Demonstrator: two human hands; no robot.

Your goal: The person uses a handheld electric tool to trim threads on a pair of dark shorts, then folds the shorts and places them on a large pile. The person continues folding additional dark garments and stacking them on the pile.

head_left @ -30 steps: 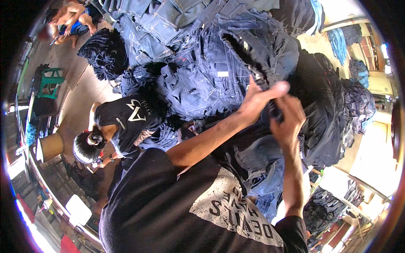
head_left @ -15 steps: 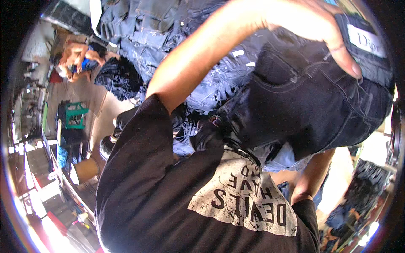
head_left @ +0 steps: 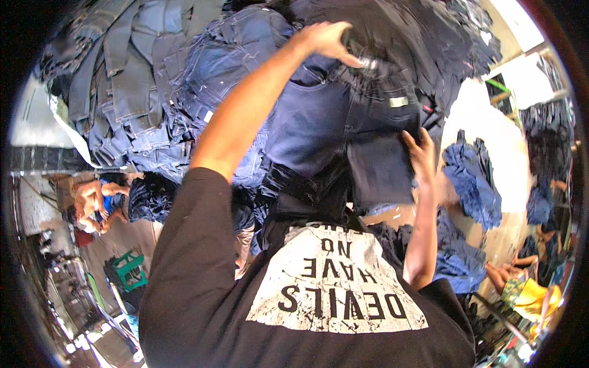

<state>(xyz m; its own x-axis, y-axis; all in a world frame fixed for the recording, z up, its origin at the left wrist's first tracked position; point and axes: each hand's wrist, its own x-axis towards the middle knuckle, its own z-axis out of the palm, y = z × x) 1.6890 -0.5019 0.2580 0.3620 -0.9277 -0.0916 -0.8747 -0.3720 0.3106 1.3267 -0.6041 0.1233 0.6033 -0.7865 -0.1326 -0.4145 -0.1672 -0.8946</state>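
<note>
Dark denim pants (head_left: 313,126) lie spread over the pile in front of me, waistband away from me and legs toward my chest. A small pale label (head_left: 398,102) shows on their right part. At the far waistband is my left hand (head_left: 331,42), its thumb and fingers apart in a wide curve. The thumb tip lies at the fabric edge; I cannot make out a grip. My right hand (head_left: 421,153) is beside the right leg of the pants, fingers raised and spread, holding nothing. Whether its fingertips touch the cloth is unclear.
A large heap of dark blue jeans (head_left: 132,80) stretches along the far left, with black garments (head_left: 392,24) behind. Blue denim bundles (head_left: 471,178) lie on the floor at right. A green stool (head_left: 129,270) stands left. Other people sit at left (head_left: 92,199) and right (head_left: 527,294).
The view has swung, bringing more of the pile into sight. The pants, earlier held up at the right by my left hand, now lie lower and flatter. My right hand has come out from behind them.
</note>
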